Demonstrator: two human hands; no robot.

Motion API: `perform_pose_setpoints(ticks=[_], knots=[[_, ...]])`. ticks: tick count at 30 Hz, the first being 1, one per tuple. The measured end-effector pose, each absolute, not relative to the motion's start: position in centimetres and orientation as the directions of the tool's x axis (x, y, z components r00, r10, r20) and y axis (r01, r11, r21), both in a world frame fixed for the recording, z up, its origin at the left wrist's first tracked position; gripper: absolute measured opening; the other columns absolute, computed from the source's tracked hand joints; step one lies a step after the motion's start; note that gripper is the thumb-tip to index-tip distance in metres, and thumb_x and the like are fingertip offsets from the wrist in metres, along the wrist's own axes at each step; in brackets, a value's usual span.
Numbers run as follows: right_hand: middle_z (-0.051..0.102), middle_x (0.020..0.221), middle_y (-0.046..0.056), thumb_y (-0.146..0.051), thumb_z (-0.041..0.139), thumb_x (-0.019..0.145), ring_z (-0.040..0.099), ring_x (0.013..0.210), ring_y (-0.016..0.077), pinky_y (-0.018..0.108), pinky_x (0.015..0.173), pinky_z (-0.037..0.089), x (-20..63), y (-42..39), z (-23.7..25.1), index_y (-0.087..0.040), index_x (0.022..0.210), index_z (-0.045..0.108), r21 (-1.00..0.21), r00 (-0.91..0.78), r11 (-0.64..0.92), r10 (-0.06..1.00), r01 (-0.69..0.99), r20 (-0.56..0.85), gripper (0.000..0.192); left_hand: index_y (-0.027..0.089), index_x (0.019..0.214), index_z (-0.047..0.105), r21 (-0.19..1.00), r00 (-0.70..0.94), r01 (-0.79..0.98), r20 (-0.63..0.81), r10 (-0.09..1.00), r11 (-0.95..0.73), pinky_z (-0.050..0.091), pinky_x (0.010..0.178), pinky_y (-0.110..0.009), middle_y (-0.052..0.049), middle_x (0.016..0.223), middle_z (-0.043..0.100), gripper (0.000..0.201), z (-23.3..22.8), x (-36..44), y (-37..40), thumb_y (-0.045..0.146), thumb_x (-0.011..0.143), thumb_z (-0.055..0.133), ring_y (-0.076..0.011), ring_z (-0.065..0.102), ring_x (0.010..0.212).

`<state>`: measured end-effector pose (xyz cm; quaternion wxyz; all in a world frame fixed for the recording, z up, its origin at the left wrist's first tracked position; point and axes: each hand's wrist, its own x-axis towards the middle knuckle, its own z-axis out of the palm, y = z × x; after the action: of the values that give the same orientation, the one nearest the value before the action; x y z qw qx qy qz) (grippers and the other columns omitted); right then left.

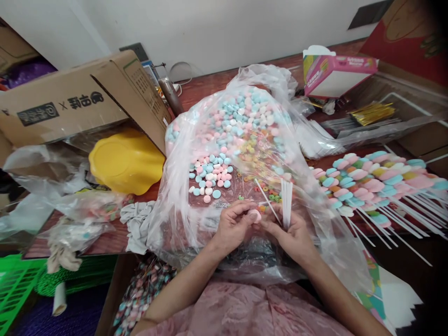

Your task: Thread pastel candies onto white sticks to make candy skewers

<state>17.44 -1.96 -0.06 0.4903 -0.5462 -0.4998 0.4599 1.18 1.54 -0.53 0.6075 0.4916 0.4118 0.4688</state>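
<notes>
My left hand (233, 228) is closed, with a pink marshmallow (255, 215) pinched between thumb and fingertips. A bundle of thin white sticks (286, 200) stands upright in my right hand (297, 239). One single white stick (268, 200) slants up and left from the right thumb and fingers. Both hands are close together over a clear plastic bag spread on the table. Just beyond them lie loose pink, blue and white marshmallows (210, 175) and small coloured rings (269, 193). Whether the pink marshmallow touches a stick is hidden by my fingers.
At the back, the large plastic bag (196, 126) holds more marshmallows and rings. Finished-looking marshmallow skewers (371, 186) are piled on the right. A cardboard box (63, 102) and yellow container (126, 161) stand left. A pink carton (336, 77) and gold ties (373, 113) sit back right.
</notes>
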Motion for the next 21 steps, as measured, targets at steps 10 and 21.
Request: perform_pose_setpoints(ticks=[10,21], knots=[[0.053,0.058,-0.001,-0.045,0.046,0.100,0.048,0.053,0.0150,0.027,0.052,0.044,19.4,-5.3,-2.0,-0.023,0.071,0.062,-0.873,-0.093,0.101,0.994,0.478,0.064,0.040,0.019,0.095,0.077,0.857,0.028,-0.470,-0.227,0.974,0.213,0.058,0.082,-0.031,-0.002,0.093,0.074,0.034,-0.8,1.0,2.2,0.038,0.069,0.086,-0.0138,0.070,0.080],[0.051,0.057,-0.002,-0.042,0.042,0.101,0.046,0.052,0.0144,0.025,0.052,0.038,18.9,-5.6,-2.1,-0.022,0.064,0.054,-0.839,-0.135,0.109,0.990,0.532,0.043,0.043,0.021,0.096,0.078,0.963,-0.085,-0.269,0.010,0.996,-0.032,0.052,0.094,-0.032,-0.004,0.102,0.071,0.025,-2.0,0.8,2.0,0.034,0.075,0.082,-0.0164,0.065,0.099]])
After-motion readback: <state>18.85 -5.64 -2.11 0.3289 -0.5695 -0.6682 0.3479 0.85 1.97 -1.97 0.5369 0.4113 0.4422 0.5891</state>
